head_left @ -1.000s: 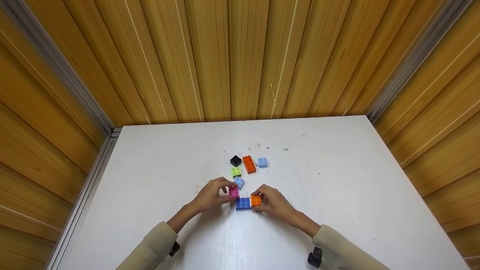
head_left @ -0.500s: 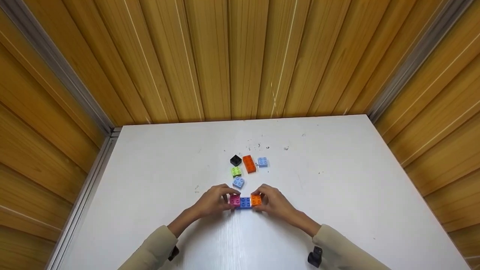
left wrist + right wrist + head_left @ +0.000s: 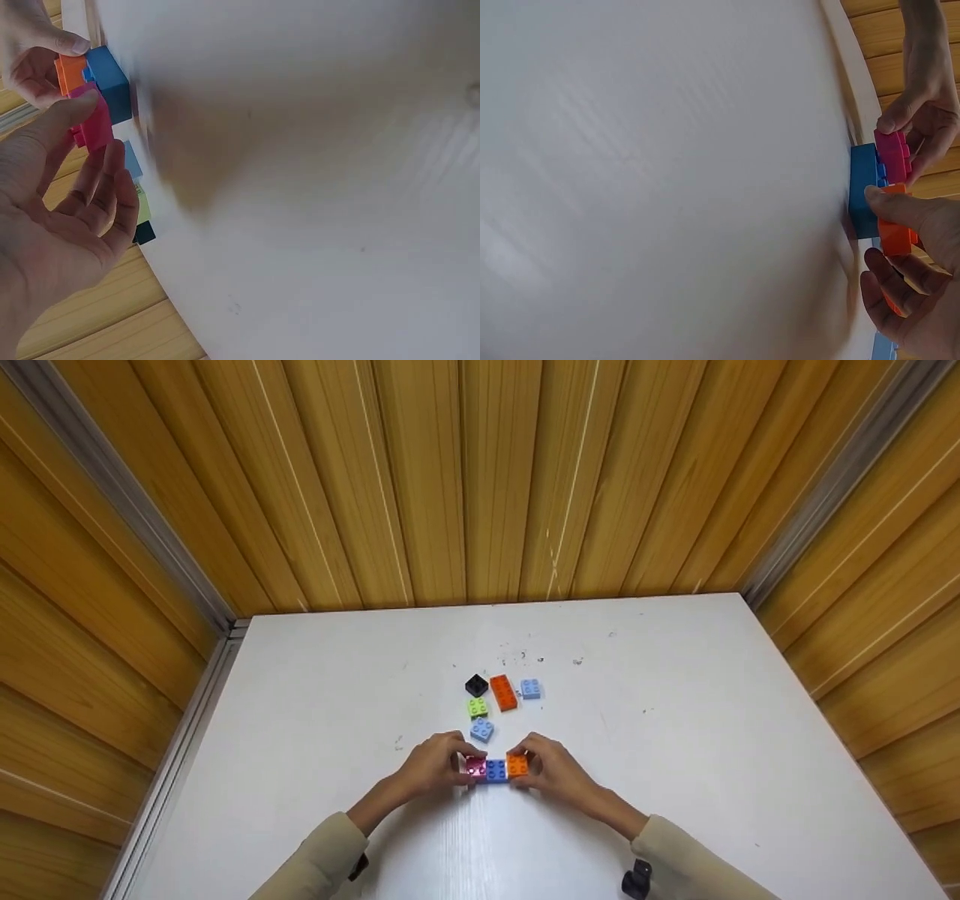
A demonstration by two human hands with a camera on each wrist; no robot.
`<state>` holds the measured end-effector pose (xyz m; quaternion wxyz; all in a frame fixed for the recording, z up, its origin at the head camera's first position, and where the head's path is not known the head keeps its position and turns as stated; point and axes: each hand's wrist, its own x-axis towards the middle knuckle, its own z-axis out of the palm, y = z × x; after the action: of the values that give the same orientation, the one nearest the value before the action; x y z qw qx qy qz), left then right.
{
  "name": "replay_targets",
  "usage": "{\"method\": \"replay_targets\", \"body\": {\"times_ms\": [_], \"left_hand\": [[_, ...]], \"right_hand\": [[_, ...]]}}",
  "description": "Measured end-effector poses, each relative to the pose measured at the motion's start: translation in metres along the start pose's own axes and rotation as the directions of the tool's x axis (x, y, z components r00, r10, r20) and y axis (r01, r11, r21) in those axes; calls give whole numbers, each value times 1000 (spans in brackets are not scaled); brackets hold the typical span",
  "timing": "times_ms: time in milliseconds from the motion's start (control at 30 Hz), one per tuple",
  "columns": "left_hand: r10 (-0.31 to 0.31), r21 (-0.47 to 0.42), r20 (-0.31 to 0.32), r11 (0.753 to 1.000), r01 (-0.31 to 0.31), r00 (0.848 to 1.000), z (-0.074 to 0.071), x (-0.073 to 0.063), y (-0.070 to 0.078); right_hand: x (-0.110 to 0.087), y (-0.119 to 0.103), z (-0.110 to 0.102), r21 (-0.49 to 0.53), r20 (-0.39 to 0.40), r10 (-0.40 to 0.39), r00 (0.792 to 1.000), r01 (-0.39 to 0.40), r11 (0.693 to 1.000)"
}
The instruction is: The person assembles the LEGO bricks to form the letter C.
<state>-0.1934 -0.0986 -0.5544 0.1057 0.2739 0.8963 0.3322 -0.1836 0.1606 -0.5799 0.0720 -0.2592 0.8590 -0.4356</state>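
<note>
In the head view a long blue toy brick (image 3: pixel 496 771) lies on the white table with two smaller bricks on its top. My left hand (image 3: pixel 433 765) pinches the pink brick (image 3: pixel 477 766) at the left end, thumb toward me. At the right end my right hand (image 3: pixel 561 775) grips the orange brick (image 3: pixel 517 765) between thumb and fingers. A strip of blue studs shows between the two. The left wrist view has the left thumb pressing against the pink brick (image 3: pixel 96 124), which sits over the studs of the blue brick (image 3: pixel 111 86). The right thumb rests at the orange brick (image 3: pixel 895 225) in the right wrist view.
Just beyond the hands lies a light blue brick (image 3: pixel 482 730), with a lime green brick (image 3: pixel 478 707) and a black brick (image 3: pixel 476 685) behind it. A long red-orange brick (image 3: pixel 503 692) and another light blue brick (image 3: pixel 531 688) lie to their right. Wood-patterned panels (image 3: pixel 495 487) wall the table's back.
My left hand has brought the pink brick from behind the blue brick's left corner down onto its left end. The right hand keeps its grip on the orange brick. The head view has shifted slightly.
</note>
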Motion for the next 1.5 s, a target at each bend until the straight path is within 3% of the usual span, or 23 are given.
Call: {"method": "replay_targets", "body": {"times_ms": [200,433,600,733,1000,1100,1200,1400,1500], "left_hand": [[-57,2,13,998,57,998,6,0,7],[-75,-1,-30,997,75,997,10,-5,6],[-65,63,-59,996,68,996,10,-7,9],[-45,96,-24,994,47,999,8,-9,10],[88,25,98,996,-91,991,-8,-5,5],[102,1,116,995,-103,988,-15,-1,1],[73,-12,91,997,-72,993,-18,7,-4],[-14,-31,-42,999,13,999,-15,21,-16],[-36,-32,-57,999,34,998,-10,25,-19]], "right_hand": [[-7,3,4,1,-1,5,1000,-5,1000],[-5,1,7,-19,-22,-3,1000,2,1000],[-2,-2,6,-30,-26,8,1000,-9,1000],[-4,-3,4,-31,-21,16,1000,-17,999],[-10,-3,-1,-38,3,26,1000,-25,999],[-12,-3,-2,-51,5,28,1000,-28,998],[-14,-3,-3,-59,-1,36,999,-36,998],[-14,-6,-3,-56,-2,39,999,-39,998],[-14,-6,-2,-53,5,39,999,-39,998]]}}
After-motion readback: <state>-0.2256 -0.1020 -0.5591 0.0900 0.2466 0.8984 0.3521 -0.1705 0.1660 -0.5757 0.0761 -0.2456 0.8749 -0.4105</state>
